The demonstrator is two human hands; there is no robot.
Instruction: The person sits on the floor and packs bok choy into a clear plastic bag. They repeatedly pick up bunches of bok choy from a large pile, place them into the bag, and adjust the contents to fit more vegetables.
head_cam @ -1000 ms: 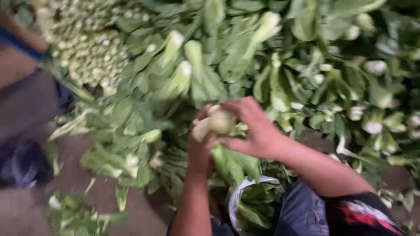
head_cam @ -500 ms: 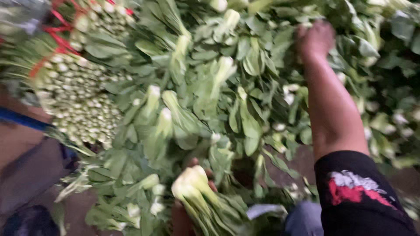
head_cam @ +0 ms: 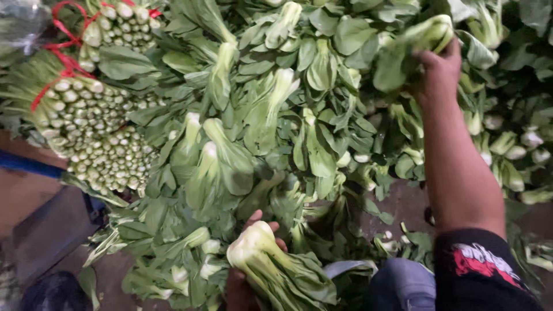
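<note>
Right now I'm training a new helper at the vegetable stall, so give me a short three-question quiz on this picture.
1. True or false: the left hand holds a bok choy bunch.
2. What does the right hand grip? A) a bok choy head in the loose pile; B) the red ties; C) a knife.
3. What colour ties bind the stacked bundles at left?

Key: 1 true; 2 A; 3 red.

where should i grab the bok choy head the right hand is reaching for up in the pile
Grip the bok choy head around its thick pale stalk base, which is firm, rather than the floppy leaves. Come from below and the right, as the right hand does: the base points up and right, and other heads crowd its left side.
</note>
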